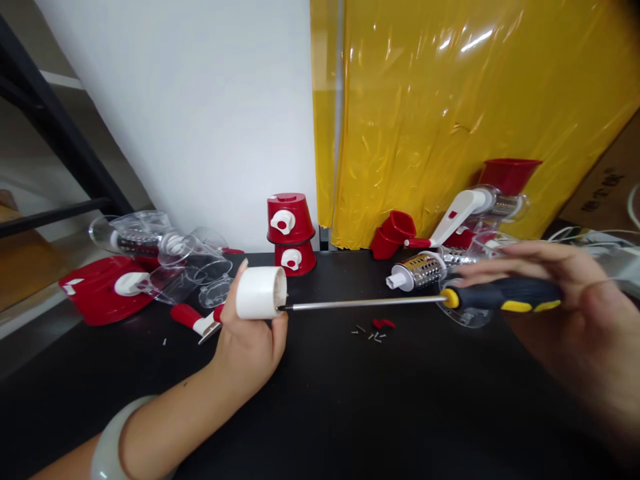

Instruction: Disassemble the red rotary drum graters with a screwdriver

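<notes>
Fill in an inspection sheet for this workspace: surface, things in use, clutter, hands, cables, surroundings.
Surface: black table, with loose screws and red bits on it.
Things in use: white cup, open end toward the screwdriver, whose tip is at the rim; contact unclear.
Clutter: two red bases stacked at the back; clear plastic parts at left; metal drum at right.
Hands: left hand holds the cup; right hand holds the screwdriver by its handle.
Cables: white cables at far right.
Surroundings: white panel and yellow wrap behind; black frame left; cardboard box right.

The left hand (253, 343) curls in a grip above a slanting, unsleeved forearm (185, 413) while the right hand (595, 310), slightly blurred, extends nearly straight fingers (545, 251).
</notes>
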`<state>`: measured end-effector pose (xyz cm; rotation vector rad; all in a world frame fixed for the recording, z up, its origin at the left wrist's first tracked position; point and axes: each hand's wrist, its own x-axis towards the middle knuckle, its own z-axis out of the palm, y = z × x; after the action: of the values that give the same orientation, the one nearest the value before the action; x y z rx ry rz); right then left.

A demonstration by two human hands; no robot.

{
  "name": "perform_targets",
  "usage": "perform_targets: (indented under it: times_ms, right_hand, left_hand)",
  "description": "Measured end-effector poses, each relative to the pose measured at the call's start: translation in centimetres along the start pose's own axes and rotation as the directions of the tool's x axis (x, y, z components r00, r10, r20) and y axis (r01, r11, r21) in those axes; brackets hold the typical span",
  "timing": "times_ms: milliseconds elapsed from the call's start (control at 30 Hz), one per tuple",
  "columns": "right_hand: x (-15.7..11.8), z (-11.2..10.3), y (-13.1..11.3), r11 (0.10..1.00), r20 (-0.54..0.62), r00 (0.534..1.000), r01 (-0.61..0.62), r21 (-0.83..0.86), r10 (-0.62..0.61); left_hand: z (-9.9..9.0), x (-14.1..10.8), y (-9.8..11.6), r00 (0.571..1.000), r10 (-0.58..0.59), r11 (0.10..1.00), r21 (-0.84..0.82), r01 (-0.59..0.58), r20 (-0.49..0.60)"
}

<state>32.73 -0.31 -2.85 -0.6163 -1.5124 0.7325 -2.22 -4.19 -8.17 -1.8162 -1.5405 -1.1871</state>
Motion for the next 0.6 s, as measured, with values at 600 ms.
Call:
perform_targets:
  times_ms: [600]
  right_hand:
    - [0.1, 0.1, 1.3, 0.993, 0.087, 0.991, -0.095, -0.065, 0.101]
  left_hand:
    - [-0.3, 0.4, 0.6, 0.982, -0.186, 0.981, -0.055, 0.188, 0.044]
